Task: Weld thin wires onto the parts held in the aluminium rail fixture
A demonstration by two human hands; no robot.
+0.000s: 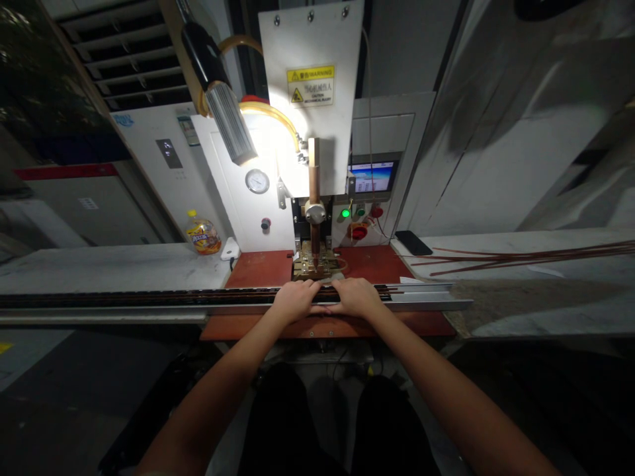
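Both hands meet at the middle of a long metal rail, just below the copper electrode (315, 241) of a bench machine. My left hand (296, 299) is closed, its fingers over a long dark strip (198, 297) with thin brown rods along it. My right hand (358, 296) closes on the same strip from the other side, and the two thumbs nearly touch. The fingers hide the part of the strip between them. Behind the fingertips sits a small brass fixture (310, 261). The metal rail (426, 297) carries the strip and runs left and right.
A lamp (231, 125) lights the white machine head (310, 59). Loose brown rods (496, 256) and a black phone (413, 242) lie on the right bench. A bottle (203, 235) stands at left. A gauge (257, 181), screen (370, 177) and buttons are on the machine's front.
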